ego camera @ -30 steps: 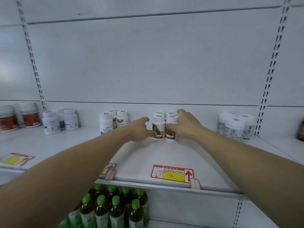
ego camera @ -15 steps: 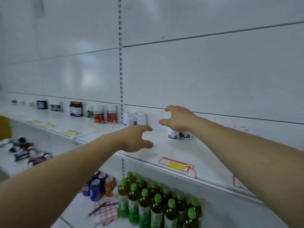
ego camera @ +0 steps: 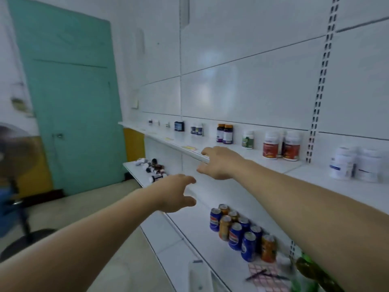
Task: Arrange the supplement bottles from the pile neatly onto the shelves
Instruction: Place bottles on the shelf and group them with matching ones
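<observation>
On the lower shelf, far left: pile of supplement bottles, jumbled on their sides. Upper shelf: bottles standing in small groups. Left hand, right hand: both empty, fingers loosely spread, extended before the shelves.

A tall teal door fills the left of the view, with a small metal handle near its left edge. A yellow wall panel sits just right of the door, and pale floor lies below it. Down and left of the door is a blurred black round stand base. Far right of the door and lower down stands a cluster of upright blue and orange soda cans. Farther still from the door lies a pink gridded sheet with dark pens on it.
</observation>
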`<control>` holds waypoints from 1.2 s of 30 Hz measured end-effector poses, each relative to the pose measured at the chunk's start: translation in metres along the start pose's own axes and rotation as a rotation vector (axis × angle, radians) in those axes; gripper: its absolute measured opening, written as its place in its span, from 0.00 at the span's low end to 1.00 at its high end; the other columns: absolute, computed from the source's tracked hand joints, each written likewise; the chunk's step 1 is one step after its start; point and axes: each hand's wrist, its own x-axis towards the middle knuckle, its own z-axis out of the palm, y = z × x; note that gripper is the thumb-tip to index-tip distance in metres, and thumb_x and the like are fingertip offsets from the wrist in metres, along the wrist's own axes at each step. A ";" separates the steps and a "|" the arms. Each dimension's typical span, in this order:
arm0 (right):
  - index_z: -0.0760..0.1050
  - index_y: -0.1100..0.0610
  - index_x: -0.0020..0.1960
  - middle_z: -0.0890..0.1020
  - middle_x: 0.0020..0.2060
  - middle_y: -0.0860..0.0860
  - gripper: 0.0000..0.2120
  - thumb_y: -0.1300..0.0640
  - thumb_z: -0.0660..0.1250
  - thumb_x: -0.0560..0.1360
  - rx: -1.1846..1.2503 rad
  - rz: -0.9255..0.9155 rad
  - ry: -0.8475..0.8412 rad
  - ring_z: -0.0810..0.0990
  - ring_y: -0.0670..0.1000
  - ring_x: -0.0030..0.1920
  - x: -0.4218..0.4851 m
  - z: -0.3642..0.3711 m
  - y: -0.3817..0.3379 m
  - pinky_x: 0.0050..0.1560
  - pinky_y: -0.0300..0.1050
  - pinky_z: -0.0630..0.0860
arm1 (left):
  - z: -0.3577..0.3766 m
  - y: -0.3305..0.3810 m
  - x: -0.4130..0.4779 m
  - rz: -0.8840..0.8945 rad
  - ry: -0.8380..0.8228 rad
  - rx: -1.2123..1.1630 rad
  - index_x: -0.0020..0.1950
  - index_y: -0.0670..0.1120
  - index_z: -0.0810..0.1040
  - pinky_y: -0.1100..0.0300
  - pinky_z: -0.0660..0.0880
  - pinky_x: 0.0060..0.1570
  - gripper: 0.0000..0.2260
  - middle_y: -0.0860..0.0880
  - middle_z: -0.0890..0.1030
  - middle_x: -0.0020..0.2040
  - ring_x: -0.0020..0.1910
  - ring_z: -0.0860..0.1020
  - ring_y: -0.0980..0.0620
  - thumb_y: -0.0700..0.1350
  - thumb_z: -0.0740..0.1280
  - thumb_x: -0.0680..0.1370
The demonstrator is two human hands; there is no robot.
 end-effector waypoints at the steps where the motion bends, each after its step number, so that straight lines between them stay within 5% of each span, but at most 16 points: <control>1: 0.62 0.51 0.74 0.69 0.69 0.54 0.30 0.38 0.61 0.76 -0.005 -0.020 -0.027 0.71 0.56 0.65 0.018 0.009 -0.013 0.62 0.52 0.71 | -0.001 -0.021 0.004 -0.026 -0.008 -0.007 0.74 0.52 0.61 0.55 0.67 0.65 0.28 0.50 0.66 0.73 0.67 0.69 0.49 0.56 0.65 0.77; 18: 0.62 0.52 0.74 0.70 0.69 0.54 0.31 0.40 0.61 0.76 0.106 -0.110 -0.207 0.70 0.57 0.66 0.347 0.185 -0.077 0.60 0.50 0.70 | 0.032 -0.282 0.197 -0.358 -0.012 -0.111 0.72 0.53 0.65 0.55 0.68 0.62 0.25 0.49 0.70 0.70 0.66 0.70 0.47 0.56 0.65 0.77; 30: 0.70 0.53 0.65 0.76 0.61 0.56 0.23 0.42 0.61 0.75 0.134 0.010 -0.299 0.75 0.58 0.57 0.558 0.303 -0.109 0.54 0.48 0.74 | 0.077 -0.483 0.353 -0.338 -0.078 -0.186 0.71 0.53 0.66 0.51 0.70 0.63 0.24 0.49 0.70 0.70 0.64 0.72 0.47 0.57 0.64 0.77; 36: 0.63 0.52 0.73 0.71 0.68 0.54 0.30 0.41 0.61 0.75 0.147 0.220 -0.409 0.73 0.56 0.64 0.645 0.372 -0.125 0.59 0.47 0.71 | 0.099 -0.593 0.432 -0.222 -0.231 -0.255 0.72 0.52 0.66 0.58 0.65 0.62 0.23 0.50 0.68 0.71 0.67 0.69 0.49 0.56 0.63 0.78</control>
